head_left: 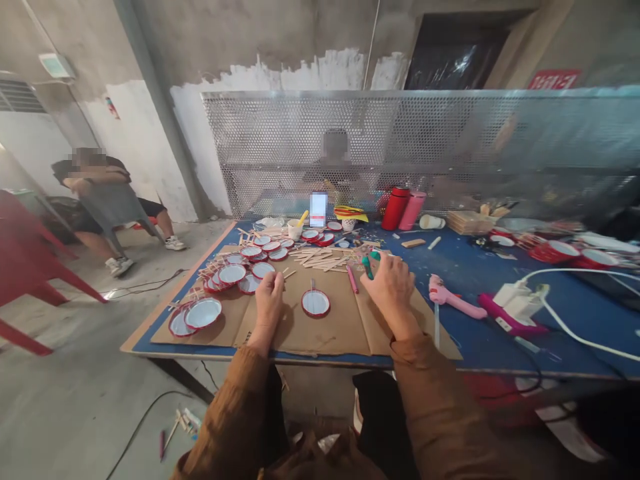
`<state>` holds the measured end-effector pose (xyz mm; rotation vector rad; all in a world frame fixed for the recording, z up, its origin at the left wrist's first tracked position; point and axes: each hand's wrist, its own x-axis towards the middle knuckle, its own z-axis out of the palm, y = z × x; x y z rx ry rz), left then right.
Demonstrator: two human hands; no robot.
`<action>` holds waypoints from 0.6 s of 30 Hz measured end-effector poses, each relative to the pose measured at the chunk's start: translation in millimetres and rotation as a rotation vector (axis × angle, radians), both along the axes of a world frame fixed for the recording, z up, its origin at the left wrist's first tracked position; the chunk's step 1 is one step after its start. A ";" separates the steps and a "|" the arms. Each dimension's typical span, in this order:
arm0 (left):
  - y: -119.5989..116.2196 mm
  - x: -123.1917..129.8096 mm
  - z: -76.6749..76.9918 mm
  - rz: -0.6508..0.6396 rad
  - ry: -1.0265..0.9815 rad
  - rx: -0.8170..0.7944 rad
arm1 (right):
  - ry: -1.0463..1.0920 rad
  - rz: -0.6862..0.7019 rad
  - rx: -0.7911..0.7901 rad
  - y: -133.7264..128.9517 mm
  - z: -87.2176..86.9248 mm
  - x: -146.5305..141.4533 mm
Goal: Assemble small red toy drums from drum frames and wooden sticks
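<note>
**A red-rimmed disc [315,304] on a cardboard sheet [335,333]**

Further discs [196,315] of the same kind are laid out at the far left of the sheet, overlapping in a loose curve, and more are spread toward the back, with flat wooden sticks [320,261] heaped beyond them. The left hand [269,301] is held low over the cardboard, knuckles up, its fingers drawn together and curled down; whether anything is held in them cannot be told. Just to the right of that hand, the red-rimmed disc is placed flat on bare cardboard, apart from the others and nearer the front edge of the sheet. It is round, with a glossy red rim around a pale, bluish-white reflective face, and a thin wooden stick is seen projecting from its far edge. The right hand [393,285] is positioned over the right part of the sheet, and a small teal-green object [367,267] is pinched between its thumb and fingers; the object's kind cannot be made out. A pink stick [353,279] lies just beside that hand. Farther right, a pink glue gun [447,293] and a white power adapter [520,300] are set on the blue table [480,267].
</note>
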<state>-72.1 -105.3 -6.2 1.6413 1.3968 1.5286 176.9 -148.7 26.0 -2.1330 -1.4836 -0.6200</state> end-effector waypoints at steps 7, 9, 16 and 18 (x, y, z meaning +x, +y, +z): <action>3.5 2.4 -7.9 -0.150 0.130 -0.107 | 0.033 -0.238 -0.258 -15.7 -4.7 61.5; 5.0 3.0 -10.1 -0.181 0.156 -0.120 | 0.013 -0.202 -0.288 -18.3 -11.4 64.9; 2.6 1.3 -10.6 -0.281 0.193 -0.122 | 0.047 0.082 -0.026 -21.0 -20.1 38.5; 0.5 0.9 -8.8 -0.320 0.226 -0.096 | 0.102 0.228 0.000 -21.0 -22.8 25.6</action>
